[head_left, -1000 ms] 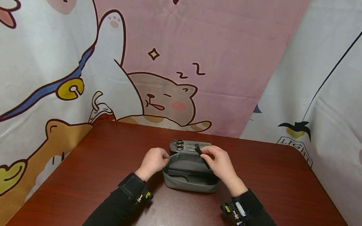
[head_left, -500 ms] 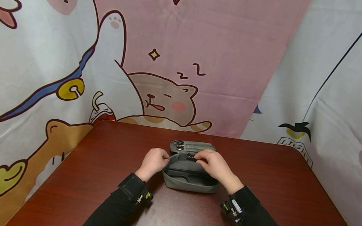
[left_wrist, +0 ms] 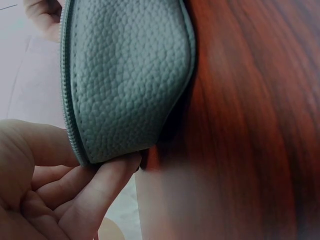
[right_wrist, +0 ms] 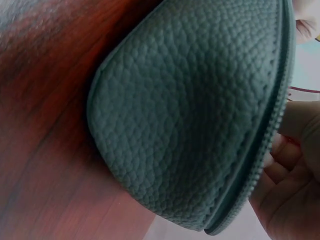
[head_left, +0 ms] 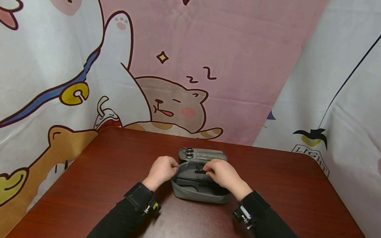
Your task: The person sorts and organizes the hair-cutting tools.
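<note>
A grey-green leather zip case (head_left: 201, 197) stands unzipped on the table, its opening facing up. My left hand (head_left: 161, 171) pinches its left rim; the left wrist view shows the fingers (left_wrist: 107, 182) at the zip edge of the case (left_wrist: 130, 75). Over the case's interior, my right hand (head_left: 224, 175) holds a slim black item (head_left: 200, 170) between thumb and fingers; I cannot tell its kind. Inside the case lies a long dark object (head_left: 186, 184). In the right wrist view, the case wall (right_wrist: 180, 110) hides the fingertips of the right hand (right_wrist: 295, 185).
Behind the case lies its flap (head_left: 224, 156), with small metal scissors (head_left: 189, 153) and other slim tools under clear plastic. The reddish-brown table (head_left: 126, 155) reaches back to a cartoon-printed cloth (head_left: 239, 63).
My right hand has moved left and slightly down, carrying the black item from over the flap into the case's opening. The left hand has stayed at the left rim.
</note>
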Motion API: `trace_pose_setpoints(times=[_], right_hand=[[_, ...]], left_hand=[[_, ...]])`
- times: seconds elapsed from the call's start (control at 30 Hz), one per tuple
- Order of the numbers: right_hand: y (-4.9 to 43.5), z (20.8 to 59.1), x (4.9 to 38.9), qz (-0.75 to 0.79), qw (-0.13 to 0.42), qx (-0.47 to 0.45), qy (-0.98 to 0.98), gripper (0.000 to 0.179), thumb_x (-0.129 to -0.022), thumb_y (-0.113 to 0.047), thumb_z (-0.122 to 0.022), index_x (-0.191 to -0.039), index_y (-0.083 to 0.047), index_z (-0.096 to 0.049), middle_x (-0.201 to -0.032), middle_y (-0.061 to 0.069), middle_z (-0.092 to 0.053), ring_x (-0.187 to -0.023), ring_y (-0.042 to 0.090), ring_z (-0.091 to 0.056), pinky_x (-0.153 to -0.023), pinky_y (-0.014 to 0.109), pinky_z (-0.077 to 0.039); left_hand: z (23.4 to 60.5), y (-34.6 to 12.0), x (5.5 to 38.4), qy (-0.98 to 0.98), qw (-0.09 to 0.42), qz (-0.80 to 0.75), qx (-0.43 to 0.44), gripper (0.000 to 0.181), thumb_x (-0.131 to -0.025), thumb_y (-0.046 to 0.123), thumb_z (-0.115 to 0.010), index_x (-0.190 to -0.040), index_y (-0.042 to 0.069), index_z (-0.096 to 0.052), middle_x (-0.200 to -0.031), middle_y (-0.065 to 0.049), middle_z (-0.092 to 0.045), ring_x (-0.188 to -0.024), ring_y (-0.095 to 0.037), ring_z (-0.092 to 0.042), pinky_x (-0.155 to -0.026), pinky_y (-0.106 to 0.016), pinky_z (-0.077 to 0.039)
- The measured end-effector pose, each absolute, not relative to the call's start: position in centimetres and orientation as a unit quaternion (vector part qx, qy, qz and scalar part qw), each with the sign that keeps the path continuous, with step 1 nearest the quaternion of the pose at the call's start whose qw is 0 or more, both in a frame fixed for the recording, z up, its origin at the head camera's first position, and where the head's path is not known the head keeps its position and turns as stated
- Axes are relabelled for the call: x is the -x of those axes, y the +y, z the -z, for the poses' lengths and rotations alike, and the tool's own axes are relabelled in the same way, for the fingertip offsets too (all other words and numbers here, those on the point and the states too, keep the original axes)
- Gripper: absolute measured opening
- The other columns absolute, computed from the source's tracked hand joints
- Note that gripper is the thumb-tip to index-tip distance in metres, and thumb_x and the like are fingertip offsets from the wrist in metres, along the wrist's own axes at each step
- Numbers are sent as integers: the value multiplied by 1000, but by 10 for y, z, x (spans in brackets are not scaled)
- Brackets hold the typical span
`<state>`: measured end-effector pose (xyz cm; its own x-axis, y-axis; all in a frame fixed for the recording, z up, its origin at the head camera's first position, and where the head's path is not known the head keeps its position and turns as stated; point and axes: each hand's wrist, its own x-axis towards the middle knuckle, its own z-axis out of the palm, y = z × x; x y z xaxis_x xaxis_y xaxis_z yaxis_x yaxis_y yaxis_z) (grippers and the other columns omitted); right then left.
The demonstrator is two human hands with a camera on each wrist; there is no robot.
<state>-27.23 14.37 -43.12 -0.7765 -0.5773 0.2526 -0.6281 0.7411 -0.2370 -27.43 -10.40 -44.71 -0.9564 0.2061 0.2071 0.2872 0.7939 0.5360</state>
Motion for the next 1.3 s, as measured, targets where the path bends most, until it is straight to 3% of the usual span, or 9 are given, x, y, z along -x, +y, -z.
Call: trace_pose_setpoints(times=[0.73, 1.3], right_hand=[[141, 434, 274, -158, 72, -308, -935, 12, -86, -7, -76, -98, -7, -74, -93, 3, -70, -89, 21, -67, -79, 38, -54], [162, 431, 270, -251, 59, -278, -925, 25, -91, -19, -73, -114, -9, -71, -103, 0, -70, -90, 17, -67, -78, 38, -54]], left_hand=[[445, -105, 274, -943, 72, 294, 139, 4, -84, 6, -75, -82, 8, -79, -81, 0, -72, -71, -14, -62, -62, -32, -51], [446, -106, 275, -939, 64, 305, 148, 5, -85, 6, -75, -82, 7, -78, -81, -1, -71, -68, -13, -60, -60, -31, -50]])
